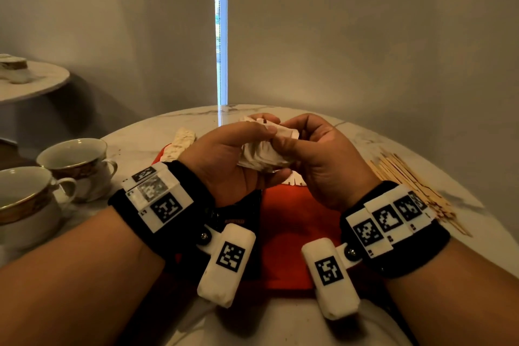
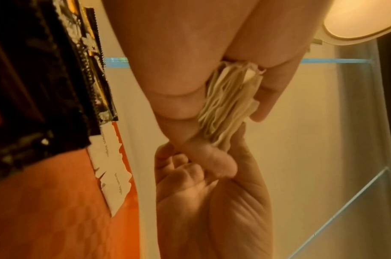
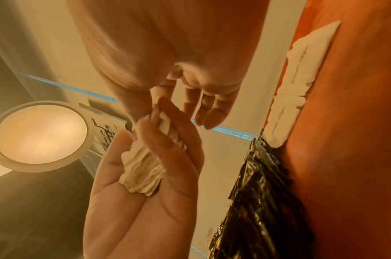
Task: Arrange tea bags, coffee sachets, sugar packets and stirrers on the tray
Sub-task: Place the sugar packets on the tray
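Note:
Both hands hold one bundle of white tea bags above the orange tray. My left hand grips the bundle from the left, thumb on top. My right hand pinches its upper end between thumb and curled fingers. In the left wrist view the tea bags show as stacked paper edges between both hands; the right wrist view shows the tea bags lying in the left palm. Black coffee sachets and white sugar packets lie on the tray. Wooden stirrers lie on the table to the right.
Two gold-rimmed cups stand at the left of the round marble table. A pale packet pile lies behind the tray's far left corner. A second small table stands further left by the wall.

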### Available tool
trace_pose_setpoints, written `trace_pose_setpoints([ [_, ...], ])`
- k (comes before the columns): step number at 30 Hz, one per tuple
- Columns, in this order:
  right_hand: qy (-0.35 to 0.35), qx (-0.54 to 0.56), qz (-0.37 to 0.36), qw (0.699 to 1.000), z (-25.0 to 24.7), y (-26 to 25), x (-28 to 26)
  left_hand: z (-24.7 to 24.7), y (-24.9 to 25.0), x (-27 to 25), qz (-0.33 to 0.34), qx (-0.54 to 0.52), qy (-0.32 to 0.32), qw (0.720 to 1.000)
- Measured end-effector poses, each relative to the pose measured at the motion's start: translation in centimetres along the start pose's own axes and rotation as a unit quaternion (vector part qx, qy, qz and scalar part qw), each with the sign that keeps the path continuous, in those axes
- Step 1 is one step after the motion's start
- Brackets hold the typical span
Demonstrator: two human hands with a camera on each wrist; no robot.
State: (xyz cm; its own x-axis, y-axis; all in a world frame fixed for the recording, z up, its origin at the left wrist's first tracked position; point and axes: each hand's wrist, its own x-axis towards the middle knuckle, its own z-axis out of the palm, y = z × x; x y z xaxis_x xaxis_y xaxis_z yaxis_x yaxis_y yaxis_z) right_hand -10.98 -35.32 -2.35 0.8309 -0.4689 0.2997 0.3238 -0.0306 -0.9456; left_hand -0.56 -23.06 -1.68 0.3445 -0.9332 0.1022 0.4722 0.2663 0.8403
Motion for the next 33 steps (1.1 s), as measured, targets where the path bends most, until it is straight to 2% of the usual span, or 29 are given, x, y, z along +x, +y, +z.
trace_pose_setpoints([
  [4,-0.039,0.022,0.045,0.998,0.2,-0.5,-0.4,0.3,-0.1,-0.1,-0.018,0.004,0.001,1.000],
  [8,-0.072,0.006,0.079,0.994,0.0,0.0,-0.1,0.4,0.3,-0.1,-0.050,0.000,-0.037,0.998],
  [11,-0.067,-0.042,0.057,0.995,-0.1,-0.3,0.0,0.5,0.8,-0.3,-0.061,-0.027,-0.039,0.997],
  [15,-0.021,-0.159,-0.029,0.987,-0.5,-1.6,-0.4,0.6,0.6,-0.4,-0.097,0.019,0.007,0.995],
  [16,-0.038,-0.172,-0.041,0.984,-0.7,-1.9,-0.5,0.7,0.5,-0.4,-0.111,0.030,0.014,0.993],
  [19,-0.144,-0.181,-0.016,0.973,-0.6,-2.5,-0.9,1.2,0.2,-0.3,-0.122,0.036,0.013,0.992],
  [21,-0.166,-0.192,-0.016,0.967,-0.4,-2.3,-1.1,1.4,0.1,-0.5,-0.129,0.008,-0.007,0.992],
  [24,-0.158,-0.158,-0.016,0.975,-0.2,-2.2,-1.0,1.3,0.1,-0.5,-0.130,-0.029,-0.020,0.991],
  [27,-0.118,-0.136,-0.001,0.984,-0.5,-2.2,-0.8,1.4,0.3,-0.5,-0.131,-0.024,-0.017,0.991],
  [30,-0.108,-0.085,0.021,0.990,-0.5,-2.4,-0.9,1.7,0.5,-0.5,-0.125,-0.023,-0.009,0.992],
  [33,-0.094,-0.078,0.017,0.992,-0.4,-2.5,-1.1,1.8,0.5,-0.5,-0.130,-0.020,-0.001,0.991],
])
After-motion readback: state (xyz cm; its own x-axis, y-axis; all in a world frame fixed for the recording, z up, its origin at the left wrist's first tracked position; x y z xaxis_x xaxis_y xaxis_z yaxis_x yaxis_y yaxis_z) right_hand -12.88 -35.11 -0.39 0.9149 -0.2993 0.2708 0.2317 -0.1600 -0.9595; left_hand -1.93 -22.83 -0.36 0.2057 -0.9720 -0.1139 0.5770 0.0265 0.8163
